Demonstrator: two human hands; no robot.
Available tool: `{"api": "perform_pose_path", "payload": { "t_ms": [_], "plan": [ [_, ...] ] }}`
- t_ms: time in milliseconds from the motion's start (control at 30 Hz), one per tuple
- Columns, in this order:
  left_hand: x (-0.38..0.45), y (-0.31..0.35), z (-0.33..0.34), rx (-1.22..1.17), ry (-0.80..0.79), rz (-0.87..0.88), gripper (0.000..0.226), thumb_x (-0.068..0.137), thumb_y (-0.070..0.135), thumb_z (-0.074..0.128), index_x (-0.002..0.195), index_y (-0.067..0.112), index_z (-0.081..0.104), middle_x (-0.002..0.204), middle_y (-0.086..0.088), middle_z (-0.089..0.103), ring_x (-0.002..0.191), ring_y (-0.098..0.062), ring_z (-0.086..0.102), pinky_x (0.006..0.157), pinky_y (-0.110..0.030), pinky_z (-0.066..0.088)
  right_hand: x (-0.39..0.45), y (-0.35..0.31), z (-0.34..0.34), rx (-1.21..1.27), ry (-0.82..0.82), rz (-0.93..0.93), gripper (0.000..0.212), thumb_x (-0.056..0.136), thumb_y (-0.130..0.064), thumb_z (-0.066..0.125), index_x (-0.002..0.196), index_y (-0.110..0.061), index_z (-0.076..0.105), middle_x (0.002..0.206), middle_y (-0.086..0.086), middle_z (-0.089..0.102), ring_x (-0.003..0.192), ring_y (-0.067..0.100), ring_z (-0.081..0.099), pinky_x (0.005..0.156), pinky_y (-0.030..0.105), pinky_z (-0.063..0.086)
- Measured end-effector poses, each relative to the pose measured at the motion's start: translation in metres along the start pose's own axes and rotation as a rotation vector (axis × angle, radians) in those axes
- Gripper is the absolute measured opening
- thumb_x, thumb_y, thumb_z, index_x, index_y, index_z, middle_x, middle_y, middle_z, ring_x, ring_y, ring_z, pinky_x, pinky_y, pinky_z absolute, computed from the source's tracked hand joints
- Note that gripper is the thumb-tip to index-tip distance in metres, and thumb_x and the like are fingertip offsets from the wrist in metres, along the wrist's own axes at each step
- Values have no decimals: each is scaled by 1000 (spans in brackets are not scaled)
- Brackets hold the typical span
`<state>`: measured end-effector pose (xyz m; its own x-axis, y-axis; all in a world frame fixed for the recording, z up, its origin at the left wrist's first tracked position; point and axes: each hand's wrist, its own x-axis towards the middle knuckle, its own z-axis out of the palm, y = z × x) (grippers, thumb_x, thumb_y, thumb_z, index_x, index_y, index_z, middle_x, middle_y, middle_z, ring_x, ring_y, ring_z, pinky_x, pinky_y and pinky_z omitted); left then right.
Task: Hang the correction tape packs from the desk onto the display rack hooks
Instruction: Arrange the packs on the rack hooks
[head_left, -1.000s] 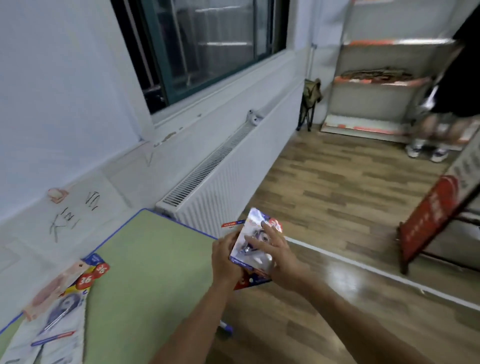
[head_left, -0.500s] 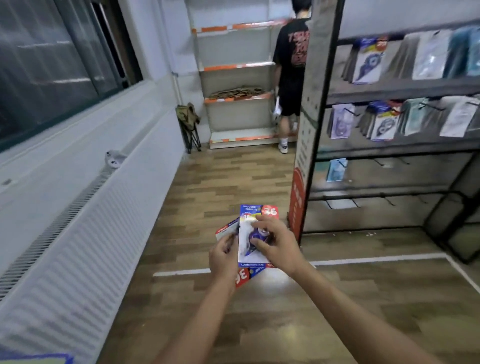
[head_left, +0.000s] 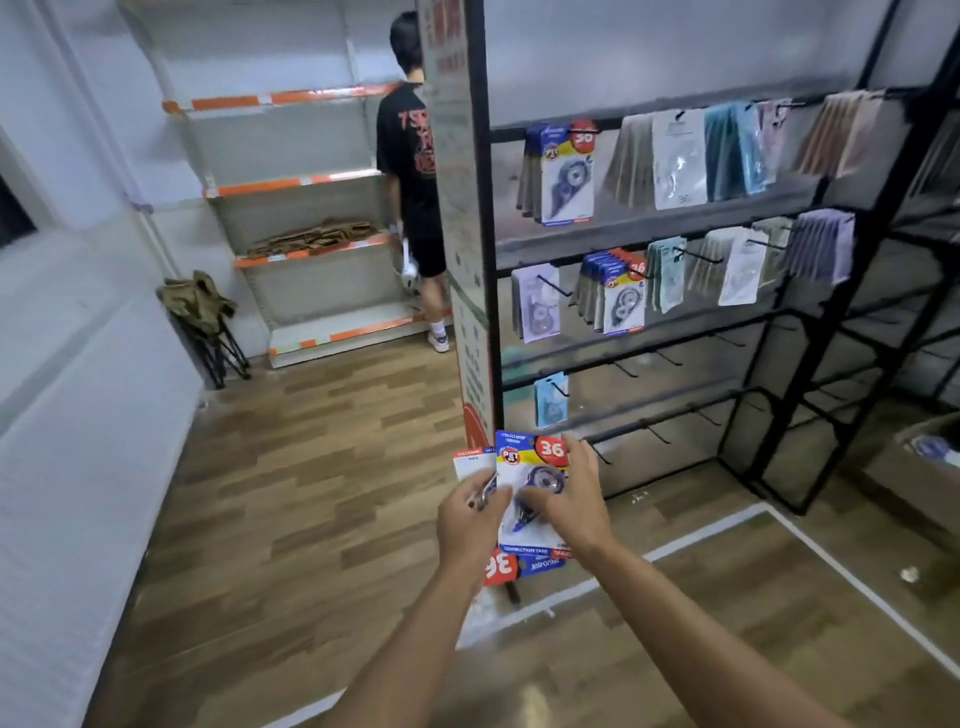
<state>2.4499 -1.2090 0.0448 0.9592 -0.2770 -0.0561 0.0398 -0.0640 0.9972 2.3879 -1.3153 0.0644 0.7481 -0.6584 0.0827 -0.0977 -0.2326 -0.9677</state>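
Turning away from the bench, which has gone from view since a second ago, we now face the display rack (head_left: 649, 312), up and beyond our hands. The wall and radiator that filled the view have swung off to our left. That suggests the carry is nearly over and hanging comes next.

Many of the rack's upper hooks already carry packs. Bare hooks (head_left: 657, 434) stick out just above and beyond our right hand.

Another person (head_left: 413, 208) stands at the far shelves (head_left: 311, 249), beyond our left hand.

The correction tape packs (head_left: 530, 493) sit fanned between both hands. Our left hand (head_left: 467, 525) has its grip closed round the stack's left edge, thumb on top. Our right hand (head_left: 571, 504) pinches the front pack, thumb on the blister and fingers curled over its right edge, seemingly ready to peel it off.
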Motion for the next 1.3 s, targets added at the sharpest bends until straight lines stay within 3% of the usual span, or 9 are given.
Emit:
{"api": "perform_pose_path", "payload": {
  "t_ms": [133,300,467,633,733,900,1000,1133,1300],
  "plan": [
    [46,10,38,69,-86,66,23,82,6,71,99,21,67,92,10,68,80,8,61,68,-3,44,62,7,-16,178,127,143,49,81,-14,72,120,-12,44,116,8,60,103,18,62,96,39,49],
    [101,23,97,88,-149,130,27,80,5,73,96,26,68,91,14,69,80,4,63,73,-8,46,142,21,-51,286,233,203,50,83,-12,71,122,-14,40,116,9,61,106,24,62,97,46,48],
    [164,66,164,96,-71,272,28,79,8,75,105,17,72,98,5,71,86,-5,65,82,-23,51,234,-2,-98,352,191,59,52,81,-14,74,119,-24,41,100,-6,59,79,-4,64,67,13,53],
    [218,135,218,51,95,473,20,88,13,66,107,17,72,95,14,68,87,12,62,74,-5,46,326,-66,-140,258,132,-212,65,79,-19,76,134,-24,42,116,-2,58,95,4,61,85,23,50],
    [242,167,232,22,268,533,21,92,11,58,107,15,72,102,7,69,94,-2,64,84,-19,51,365,-104,-154,220,90,-364,65,78,-20,76,134,-26,43,107,-10,58,84,-8,61,73,11,50],
    [267,198,236,1,459,593,21,93,11,57,107,16,71,107,0,69,100,-14,64,90,-33,52,400,-144,-160,134,62,-507,66,82,-26,72,139,-27,39,119,-10,49,99,2,55,83,18,49],
    [275,204,234,4,513,629,20,94,11,56,107,18,70,107,0,69,100,-13,63,89,-32,52,406,-154,-159,81,71,-568,67,83,-27,71,141,-26,37,129,-1,49,107,7,53,88,24,50],
    [283,204,231,11,527,662,20,94,12,56,108,19,69,107,0,68,95,-1,62,77,-7,46,408,-155,-158,32,129,-617,70,83,-25,72,143,-22,36,131,2,48,114,9,49,101,31,44],
    [284,208,229,14,571,705,19,93,16,55,106,25,66,103,6,67,95,-5,62,81,-19,49,412,-158,-157,-42,140,-579,69,85,-27,69,145,-24,35,128,3,48,106,4,42,95,23,40]
  ]
}}
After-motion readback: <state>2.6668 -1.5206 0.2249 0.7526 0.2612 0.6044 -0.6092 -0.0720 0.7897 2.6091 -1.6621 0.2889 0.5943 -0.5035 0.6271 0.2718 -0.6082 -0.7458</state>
